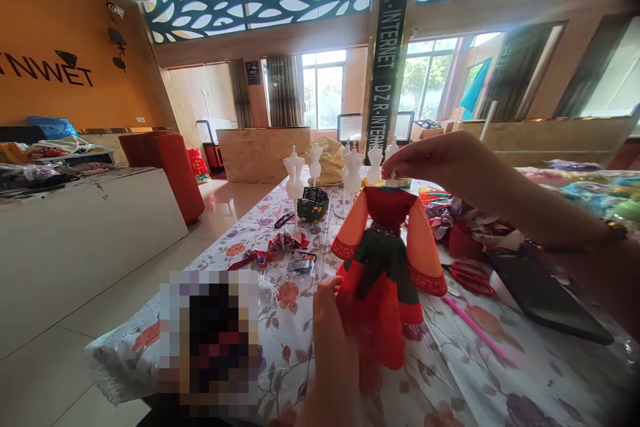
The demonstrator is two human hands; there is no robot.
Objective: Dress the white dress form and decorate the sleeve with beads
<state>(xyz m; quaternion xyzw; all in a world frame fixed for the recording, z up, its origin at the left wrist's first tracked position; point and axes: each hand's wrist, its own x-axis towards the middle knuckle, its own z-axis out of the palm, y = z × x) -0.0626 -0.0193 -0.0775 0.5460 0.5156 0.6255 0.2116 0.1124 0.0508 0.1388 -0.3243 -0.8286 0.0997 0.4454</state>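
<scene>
Right hand [433, 157] nearly closed, fingertips pinching the neck of one dressed doll form [390, 210], upright near centre. Left hand [330, 313] half-curled at the skirt's left side; grip cannot be confirmed. Counted: at least four white forms [294, 177] and one basket [313, 205], far; one pair of scissors [473, 273], one black device [550, 297], right.

Red and green dress [384, 257], orange sleeves [423, 240]
</scene>
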